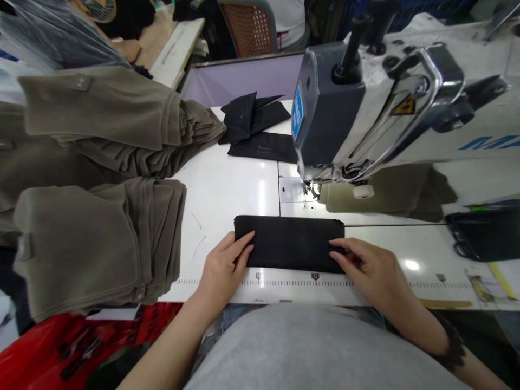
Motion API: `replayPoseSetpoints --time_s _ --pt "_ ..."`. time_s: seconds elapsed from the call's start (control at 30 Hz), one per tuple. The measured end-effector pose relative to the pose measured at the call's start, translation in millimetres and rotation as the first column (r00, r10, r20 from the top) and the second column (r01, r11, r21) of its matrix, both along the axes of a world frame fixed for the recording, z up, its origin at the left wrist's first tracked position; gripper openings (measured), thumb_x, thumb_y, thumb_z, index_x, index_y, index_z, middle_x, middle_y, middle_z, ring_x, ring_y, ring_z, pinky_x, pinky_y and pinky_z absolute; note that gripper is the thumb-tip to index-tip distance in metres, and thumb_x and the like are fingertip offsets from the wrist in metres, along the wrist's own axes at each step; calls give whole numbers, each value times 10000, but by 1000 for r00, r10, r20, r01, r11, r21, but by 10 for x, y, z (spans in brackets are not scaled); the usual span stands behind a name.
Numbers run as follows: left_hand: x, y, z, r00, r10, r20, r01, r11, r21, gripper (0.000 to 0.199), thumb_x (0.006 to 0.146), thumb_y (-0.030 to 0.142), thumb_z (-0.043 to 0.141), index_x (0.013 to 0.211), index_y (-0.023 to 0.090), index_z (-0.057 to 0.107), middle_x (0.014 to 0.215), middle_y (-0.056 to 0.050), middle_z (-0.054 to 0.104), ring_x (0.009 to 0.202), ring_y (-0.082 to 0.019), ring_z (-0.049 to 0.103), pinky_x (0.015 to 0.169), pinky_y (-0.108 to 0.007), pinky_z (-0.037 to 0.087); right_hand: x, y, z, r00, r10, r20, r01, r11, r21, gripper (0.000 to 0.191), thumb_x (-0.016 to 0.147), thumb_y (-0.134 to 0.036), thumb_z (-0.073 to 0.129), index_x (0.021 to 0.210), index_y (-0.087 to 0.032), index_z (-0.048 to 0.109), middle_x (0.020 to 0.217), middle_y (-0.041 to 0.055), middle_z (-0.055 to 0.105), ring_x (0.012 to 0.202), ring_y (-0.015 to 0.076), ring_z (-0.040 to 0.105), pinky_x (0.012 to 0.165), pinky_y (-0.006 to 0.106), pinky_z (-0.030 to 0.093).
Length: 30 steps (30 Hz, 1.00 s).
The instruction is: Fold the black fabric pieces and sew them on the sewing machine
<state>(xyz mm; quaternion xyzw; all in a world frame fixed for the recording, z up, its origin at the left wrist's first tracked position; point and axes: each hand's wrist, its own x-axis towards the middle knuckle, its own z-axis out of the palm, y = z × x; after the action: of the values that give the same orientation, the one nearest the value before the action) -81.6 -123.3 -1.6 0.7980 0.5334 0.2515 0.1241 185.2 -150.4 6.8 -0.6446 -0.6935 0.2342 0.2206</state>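
Observation:
A folded black fabric piece [290, 244] lies flat near the front edge of the white sewing table, its long side running left to right. At its left end my left hand [225, 265] is closed on the fabric, thumb and index finger on top. My right hand [371, 268] pinches the right end in the same way; its other fingers are partly hidden. Just beyond the fabric stands the sewing machine [331, 108], its needle and presser foot [309, 188] over the metal needle plate [290, 189]. No cloth shows under the foot.
Stacks of olive-brown fabric pieces [97, 233] fill the left side. Black pieces with a small logo [260, 143] lie behind the needle area. Olive panels [382, 189] sit under the machine arm. A dark phone-like object [487, 233] rests at right. A ruler strip [284, 282] marks the front edge.

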Motion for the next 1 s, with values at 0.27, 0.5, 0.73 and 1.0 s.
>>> replayPoseSetpoints --time_s 0.27,0.5,0.73,1.0 --pt "1 14 -3 1000 -10 -9 10 1000 -12 249 857 203 459 1033 134 621 732 -37 545 662 -130 553 596 -228 504 9 -8 -20 1000 11 15 -11 1000 6 198 794 -300 518 912 -198 640 743 11 660 608 128 593 566 255 477" --pt "7 18 6 999 -2 -32 3 1000 15 243 860 202 453 1016 134 626 698 -26 535 628 -117 539 570 -213 490 4 10 -51 999 5 37 -7 999 47 235 797 -311 515 942 -179 645 695 5 651 575 120 584 556 251 477" --pt "17 32 26 999 -6 -32 6 1000 -11 249 854 198 454 1020 126 625 709 -29 531 639 -122 542 578 -216 491 2 23 -46 999 -42 22 41 999 34 268 789 -321 518 979 -178 640 655 -10 646 555 119 586 538 245 473" --pt "10 44 10 1000 -3 -5 3 998 -68 252 859 209 450 1035 138 617 748 -38 547 673 -127 551 601 -230 499 2 45 -20 994 -107 11 107 992 -63 353 764 -356 512 1046 -176 626 630 -14 645 562 139 595 542 267 466"
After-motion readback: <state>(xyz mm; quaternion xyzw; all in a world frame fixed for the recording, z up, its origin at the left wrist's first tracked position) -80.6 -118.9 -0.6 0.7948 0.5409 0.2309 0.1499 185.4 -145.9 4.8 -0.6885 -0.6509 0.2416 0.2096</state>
